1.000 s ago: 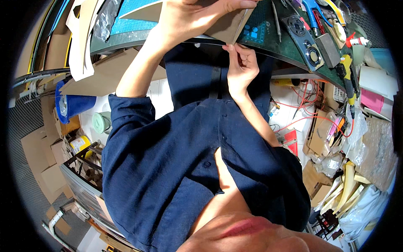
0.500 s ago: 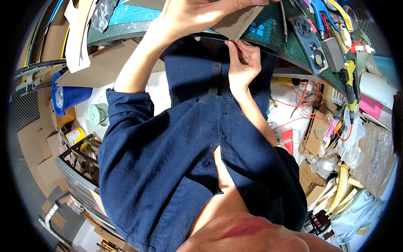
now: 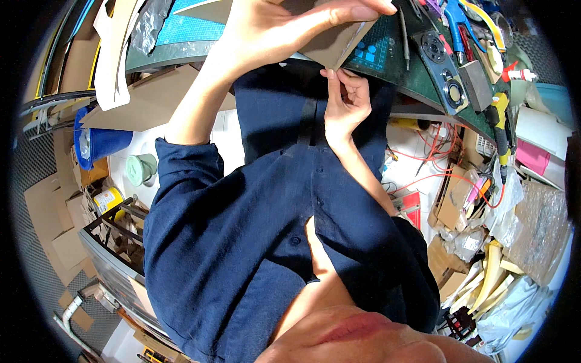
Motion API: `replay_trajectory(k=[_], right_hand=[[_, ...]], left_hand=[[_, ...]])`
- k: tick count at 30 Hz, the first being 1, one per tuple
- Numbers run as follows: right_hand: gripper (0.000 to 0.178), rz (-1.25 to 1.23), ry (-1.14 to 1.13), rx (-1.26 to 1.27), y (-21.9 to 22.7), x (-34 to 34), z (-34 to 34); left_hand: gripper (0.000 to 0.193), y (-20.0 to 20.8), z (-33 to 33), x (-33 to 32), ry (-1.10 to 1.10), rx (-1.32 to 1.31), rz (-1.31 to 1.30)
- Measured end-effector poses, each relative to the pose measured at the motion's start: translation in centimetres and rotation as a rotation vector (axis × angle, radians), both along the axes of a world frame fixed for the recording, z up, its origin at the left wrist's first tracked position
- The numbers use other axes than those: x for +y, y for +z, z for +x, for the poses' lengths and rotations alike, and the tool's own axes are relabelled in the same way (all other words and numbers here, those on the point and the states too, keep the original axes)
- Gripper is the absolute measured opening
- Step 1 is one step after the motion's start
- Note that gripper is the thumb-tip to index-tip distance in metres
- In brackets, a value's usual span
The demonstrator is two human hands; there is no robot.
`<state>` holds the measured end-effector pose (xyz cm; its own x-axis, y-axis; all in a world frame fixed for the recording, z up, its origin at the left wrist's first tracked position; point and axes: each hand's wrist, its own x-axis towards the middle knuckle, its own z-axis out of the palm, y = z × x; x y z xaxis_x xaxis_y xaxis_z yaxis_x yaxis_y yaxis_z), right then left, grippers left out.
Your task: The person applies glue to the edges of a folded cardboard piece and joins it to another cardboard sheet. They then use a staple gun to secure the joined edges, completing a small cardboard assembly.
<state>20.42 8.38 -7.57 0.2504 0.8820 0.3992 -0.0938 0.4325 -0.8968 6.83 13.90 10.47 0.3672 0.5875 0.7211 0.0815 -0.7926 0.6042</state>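
My left hand [image 3: 257,39] is closed on a folded brown cardboard piece [image 3: 330,51], its thumb stretched across the piece toward the right. The far part of the piece is cut off at the top edge of the view. At the near lower corner of the cardboard, my right hand [image 3: 348,106] has its thumb and fingers pinched together. Whether anything small sits between those fingertips is hidden. Below the piece are my dark blue trousers and the near edge of the green work table [image 3: 417,81].
On the table lie a teal cutting mat [image 3: 187,27], a slim pen-like tool [image 3: 405,39], a phone [image 3: 440,66], a grey block [image 3: 475,85] and blue-handled pliers [image 3: 457,18]. A yellow glue gun [image 3: 500,118] hangs at the right edge. A blue bin [image 3: 100,136] stands left.
The cardboard and my left hand have come slightly nearer and lower. My right hand has shifted a little left and down, still pinched at the cardboard's corner.
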Motion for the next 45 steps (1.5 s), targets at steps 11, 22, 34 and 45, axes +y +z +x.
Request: replay_trajectory(k=[11,22,34,45], right_hand=[[0.007,-0.019,0.034,0.042,0.3,-0.2,0.1],[0.008,-0.008,0.057,0.048,0.4,0.0,0.1],[0.009,-0.051,0.065,0.011,0.0,-0.2,0.7],[0.004,0.134,-0.191,-0.366,5.4,-1.5,10.2]], left_hand=[[0.024,-0.5,-0.2,0.3,-0.131,-0.121,-0.103],[0.027,-0.8,-0.7,0.6,0.004,-0.001,0.054],[0.022,0.6,0.3,-0.1,0.122,0.064,0.144],[0.024,1.1,0.4,-0.7,0.186,0.103,0.164]])
